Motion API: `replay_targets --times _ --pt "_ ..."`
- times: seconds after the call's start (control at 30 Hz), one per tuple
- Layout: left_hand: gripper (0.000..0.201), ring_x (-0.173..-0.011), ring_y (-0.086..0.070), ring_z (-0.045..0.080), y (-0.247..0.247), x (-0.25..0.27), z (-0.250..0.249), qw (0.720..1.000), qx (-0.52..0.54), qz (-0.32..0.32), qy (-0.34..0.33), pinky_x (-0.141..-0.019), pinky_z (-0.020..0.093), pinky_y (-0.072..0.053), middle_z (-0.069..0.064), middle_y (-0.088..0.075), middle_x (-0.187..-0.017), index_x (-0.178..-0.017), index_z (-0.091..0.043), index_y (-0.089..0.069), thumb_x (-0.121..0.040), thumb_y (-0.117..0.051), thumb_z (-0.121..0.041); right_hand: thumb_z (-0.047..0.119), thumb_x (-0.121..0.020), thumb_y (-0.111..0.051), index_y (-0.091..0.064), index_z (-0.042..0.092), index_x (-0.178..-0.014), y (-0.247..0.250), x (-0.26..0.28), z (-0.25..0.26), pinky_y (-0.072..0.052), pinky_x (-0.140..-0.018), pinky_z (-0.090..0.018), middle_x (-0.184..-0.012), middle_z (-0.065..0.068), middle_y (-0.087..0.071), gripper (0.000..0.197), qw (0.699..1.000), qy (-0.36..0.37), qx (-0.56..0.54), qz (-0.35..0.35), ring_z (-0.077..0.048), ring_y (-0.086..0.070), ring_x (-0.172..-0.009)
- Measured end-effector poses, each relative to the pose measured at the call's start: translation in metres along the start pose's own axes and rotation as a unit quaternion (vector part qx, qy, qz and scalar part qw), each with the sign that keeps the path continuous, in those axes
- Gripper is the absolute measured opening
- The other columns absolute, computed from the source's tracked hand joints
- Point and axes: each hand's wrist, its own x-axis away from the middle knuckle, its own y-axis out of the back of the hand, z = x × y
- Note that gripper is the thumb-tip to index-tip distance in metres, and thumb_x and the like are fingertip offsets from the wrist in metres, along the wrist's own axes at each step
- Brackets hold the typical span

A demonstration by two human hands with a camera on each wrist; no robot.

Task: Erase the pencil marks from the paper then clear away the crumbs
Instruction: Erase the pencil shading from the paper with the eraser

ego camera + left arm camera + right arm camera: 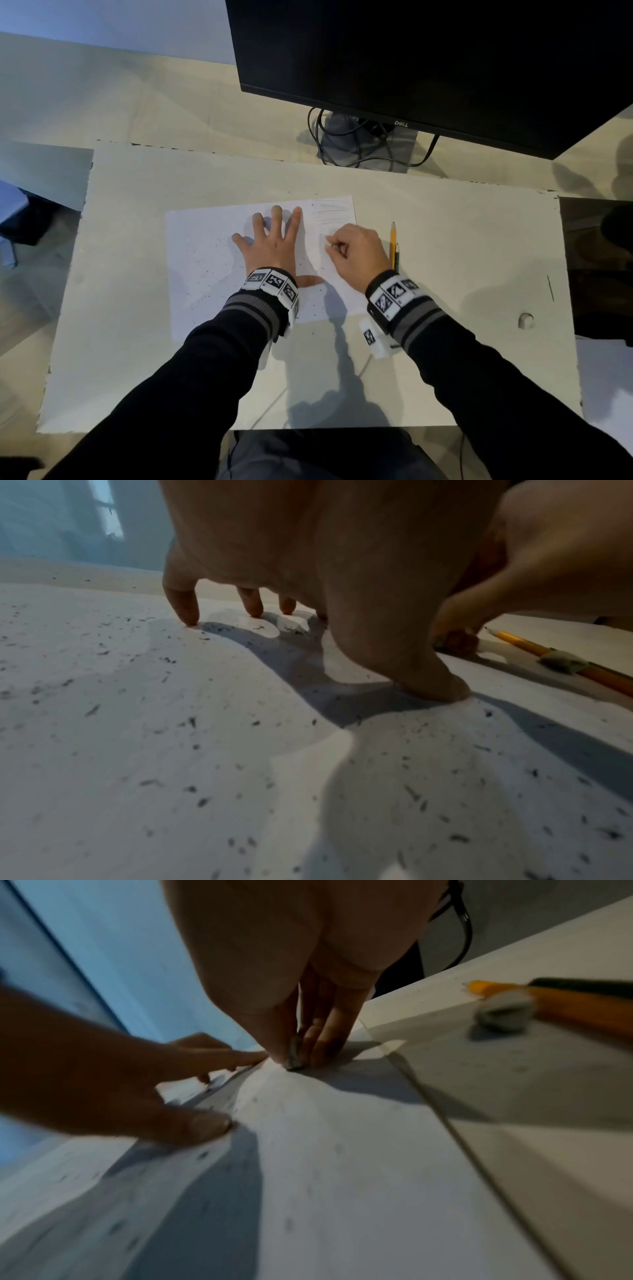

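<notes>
Head view hides it, but our right hand (pixel 291 988) pinches a grey eraser (pixel 294 1053) against the paper (pixel 205 246); left hand (pixel 270 240), fingers splayed flat, at 9 o'clock

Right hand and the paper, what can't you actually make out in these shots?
- Eraser: only a dark tip shows in the right wrist view; the right hand curls round the rest, and hides it entirely in the head view.
- Pencil marks: faint lines near the paper's far right corner, too small to read.
- Pencils: lower ends hidden behind the right wrist band.
- Left hand: blurred in the right wrist view.
</notes>
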Motion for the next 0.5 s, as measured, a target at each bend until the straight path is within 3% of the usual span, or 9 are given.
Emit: replay_targets --times 0.27,0.43,0.5 --pt "0.137 -0.141 -0.010 0.038 0.000 0.001 -0.002 1.000 0.009 -0.002 0.004 -0.101 0.065 -0.031 0.004 0.006 -0.157 -0.152 -0.033 0.021 -0.055 -0.052 -0.096 0.020 -0.090 -0.066 -0.072 0.012 -0.088 0.007 -0.052 0.008 -0.049 -0.082 -0.028 -0.087 0.001 -0.066 0.010 1.000 0.001 0.021 -0.009 -0.014 -0.057 -0.080" --pt "0.137 -0.140 -0.011 0.037 -0.002 -0.001 0.000 1.000 0.001 -0.008 0.001 -0.101 0.065 -0.032 0.005 0.004 -0.157 -0.152 -0.032 0.021 -0.055 -0.051 -0.097 0.016 -0.088 -0.068 -0.071 0.013 -0.085 0.010 -0.018 -0.006 -0.052 -0.079 -0.027 -0.081 0.007 -0.062 0.005 0.999 0.017 0.026 0.018 -0.009 -0.055 -0.074" --pt "0.137 -0.140 -0.011 0.038 -0.003 0.000 0.000 1.000 0.001 -0.008 0.001 -0.101 0.065 -0.032 0.005 0.005 -0.157 -0.152 -0.032 0.021 -0.055 -0.050 -0.097 0.016 -0.088 -0.067 -0.071 0.011 -0.084 0.009 -0.027 -0.001 -0.051 -0.080 -0.029 -0.081 0.006 -0.061 0.007 0.998 0.033 0.046 0.026 -0.013 -0.056 -0.076"
